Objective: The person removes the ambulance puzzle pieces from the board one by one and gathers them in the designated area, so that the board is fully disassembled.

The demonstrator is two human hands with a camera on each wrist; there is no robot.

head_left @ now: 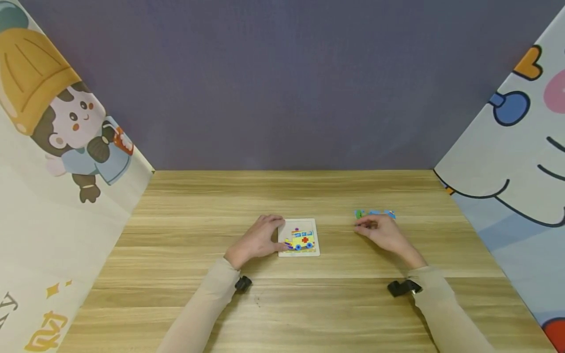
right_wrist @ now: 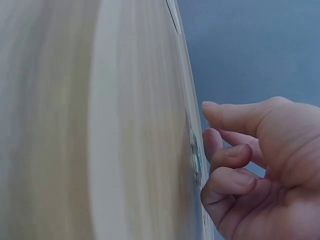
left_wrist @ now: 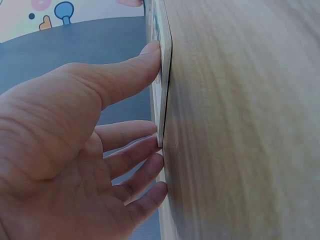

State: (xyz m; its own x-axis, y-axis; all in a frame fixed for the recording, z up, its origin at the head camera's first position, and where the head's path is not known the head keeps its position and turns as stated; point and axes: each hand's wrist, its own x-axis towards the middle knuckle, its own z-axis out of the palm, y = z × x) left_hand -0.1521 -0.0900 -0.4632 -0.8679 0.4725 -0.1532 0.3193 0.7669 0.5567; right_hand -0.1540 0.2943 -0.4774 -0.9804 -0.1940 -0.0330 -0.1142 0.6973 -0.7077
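Observation:
A square white-framed puzzle board (head_left: 307, 224) lies flat on the table, with a yellow ambulance picture (head_left: 302, 240) in its lower part. My left hand (head_left: 259, 238) rests at its left side. The left thumb (left_wrist: 142, 65) presses on the board near its lower left, while the other fingers, fairly straight, reach its edge and upper left corner. To the right, my right hand (head_left: 383, 234) is low over the table beside several small blue and green puzzle pieces (head_left: 359, 214), partly covering them. Its fingers are bent, thumb near the index finger; whether a piece is between them is hidden.
The wooden table (head_left: 282, 314) runs back to a grey-blue panel (head_left: 282, 88). Side panels with cartoon prints stand left (head_left: 75, 162) and right (head_left: 521, 162). Both wrists carry small black devices, the right one (head_left: 399, 288) just above the table.

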